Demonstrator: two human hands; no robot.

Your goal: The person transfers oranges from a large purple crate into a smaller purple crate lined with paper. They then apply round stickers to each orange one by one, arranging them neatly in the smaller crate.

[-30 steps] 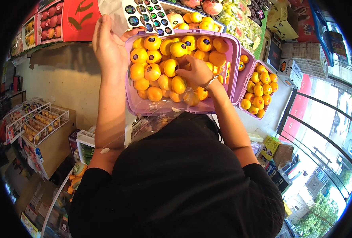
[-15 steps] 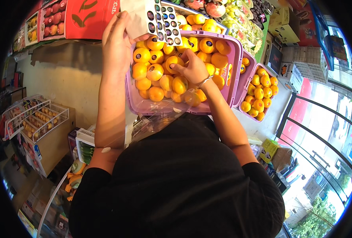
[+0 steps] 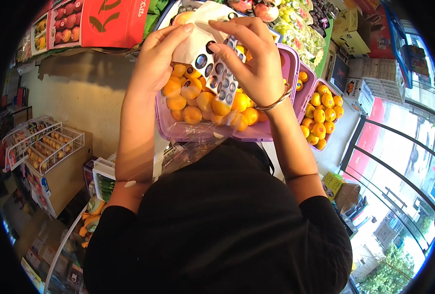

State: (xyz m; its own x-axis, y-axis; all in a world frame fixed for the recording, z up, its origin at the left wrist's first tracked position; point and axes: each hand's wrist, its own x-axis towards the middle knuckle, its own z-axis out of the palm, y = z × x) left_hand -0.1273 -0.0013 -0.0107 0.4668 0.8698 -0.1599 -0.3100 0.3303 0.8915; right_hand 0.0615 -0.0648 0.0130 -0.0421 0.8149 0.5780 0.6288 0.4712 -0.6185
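Observation:
A white sheet of round dark stickers (image 3: pixel 202 61) is in front of me, its strip hanging over the oranges. My left hand (image 3: pixel 155 58) grips the sheet's left side between thumb and fingers. From the right, my right hand (image 3: pixel 259 56) reaches over the sheet. Its thumb tip touches a dark round sticker, and its index fingertip lies at the sheet's upper part. Below, oranges (image 3: pixel 193 114), several with stickers on them, fill a purple plastic basket (image 3: pixel 164 128). The sheet and my hands cover much of the fruit. A clear plastic bag (image 3: pixel 190 147) lies at the basket's near edge.
Another purple basket of oranges (image 3: pixel 320 115) stands to the right. Green grapes (image 3: pixel 296 29) and pomegranates (image 3: pixel 264 9) are at the far side. A red carton (image 3: pixel 112 24) sits far left. A white wire rack (image 3: pixel 56 149) stands lower left.
My right hand has risen from the oranges to the sticker sheet. The sheet has come lower and tilted, with its strip now over the middle of the basket.

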